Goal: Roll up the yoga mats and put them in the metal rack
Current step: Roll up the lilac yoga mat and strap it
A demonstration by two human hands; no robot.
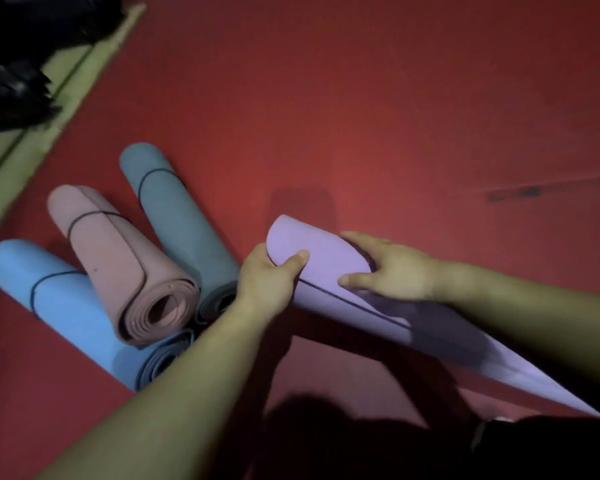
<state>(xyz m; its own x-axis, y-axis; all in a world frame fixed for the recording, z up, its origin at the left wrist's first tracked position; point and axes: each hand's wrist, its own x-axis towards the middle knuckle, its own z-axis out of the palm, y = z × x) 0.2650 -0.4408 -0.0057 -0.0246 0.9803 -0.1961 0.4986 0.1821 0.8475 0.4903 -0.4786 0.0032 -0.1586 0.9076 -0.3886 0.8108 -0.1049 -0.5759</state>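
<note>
The left hand [271,282] grips the purple mat [326,258], which hides its 4 fingers; only the thumb shows. The right hand [392,268] has its fingertips out of sight over the roll's far side. Below the right hand, the mat's loose end disappears behind a dark shape [534,452] at the bottom edge. Left of the left hand, its forearm covers the near ends of the teal mat [174,216] and blue mat [66,306]. Far up-left of that hand, a blurred black mass [21,64], possibly bags, runs off the edge. Right of the right hand, a floor streak [520,192] is too smeared to identify.
</note>
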